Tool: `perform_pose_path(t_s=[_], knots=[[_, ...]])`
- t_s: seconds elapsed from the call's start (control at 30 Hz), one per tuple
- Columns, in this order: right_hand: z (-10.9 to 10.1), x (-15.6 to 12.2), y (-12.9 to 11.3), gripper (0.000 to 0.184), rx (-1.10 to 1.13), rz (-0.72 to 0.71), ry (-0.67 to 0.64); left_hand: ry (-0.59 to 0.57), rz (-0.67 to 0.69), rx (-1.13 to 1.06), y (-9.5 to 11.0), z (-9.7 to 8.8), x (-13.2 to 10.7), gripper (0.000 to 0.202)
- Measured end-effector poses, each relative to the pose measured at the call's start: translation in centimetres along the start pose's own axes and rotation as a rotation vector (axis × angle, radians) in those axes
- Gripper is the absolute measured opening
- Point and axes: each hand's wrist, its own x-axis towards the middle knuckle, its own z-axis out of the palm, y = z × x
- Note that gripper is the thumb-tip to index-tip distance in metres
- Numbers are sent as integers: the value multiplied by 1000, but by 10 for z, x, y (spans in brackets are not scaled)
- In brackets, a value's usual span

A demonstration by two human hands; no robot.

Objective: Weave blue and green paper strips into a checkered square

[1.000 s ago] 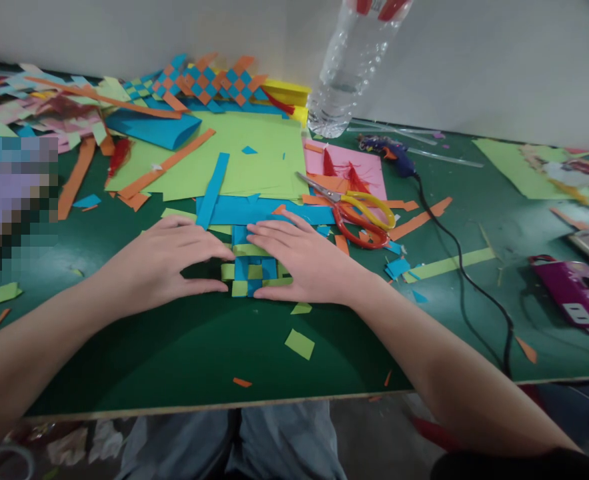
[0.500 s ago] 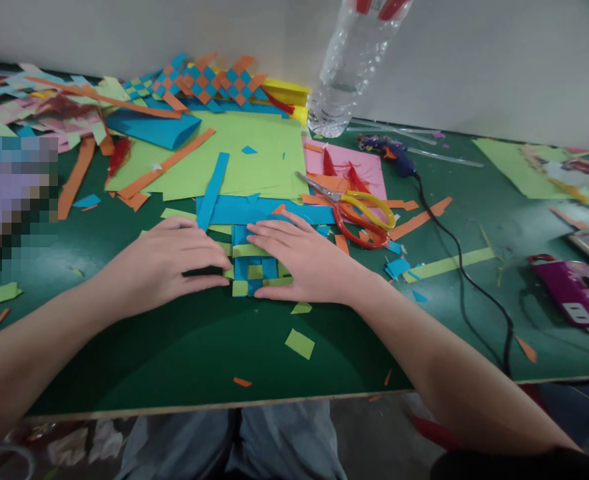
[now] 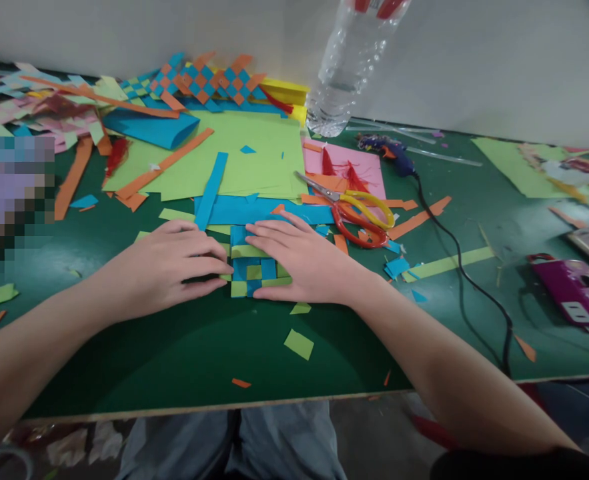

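Observation:
A small woven mat of blue and light green paper strips lies on the green table. My left hand rests at its left edge, thumb and fingers drawn close together on the ends of the strips. My right hand lies flat on the mat's right side with its fingers stretched out to the left. A blue paper sheet lies just behind the mat, with a loose blue strip across it.
Scissors with yellow and red handles lie right of my hands. Behind are light green sheets, pink paper, woven pieces, a clear bottle, a glue gun with its black cord, and a purple device.
My left hand's thumb and fingers have closed together a little at the mat's left edge. My right hand has barely moved.

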Motion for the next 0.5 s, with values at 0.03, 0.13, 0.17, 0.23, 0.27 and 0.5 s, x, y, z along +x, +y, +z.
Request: perform_pose_path(t_s=[0.03,0.13,0.17,0.23,0.27,0.5], knots=[[0,0,0,75,-2,-1,1,-3,5,7,0,1,0,29],[0,0,0,76,-9,-5,-1,12,-11,20,-1,3,-2,28],[0,0,0,77,-11,-6,-3,17,-30,19,-1,4,-2,29],[0,0,0,79,-16,-8,-8,13,-74,9,-1,5,-3,33],[-1,0,0,79,-17,-9,-8,7,-92,1,-1,4,-3,34],[0,0,1,76,-6,-10,3,5,-59,13,-1,2,-2,29]])
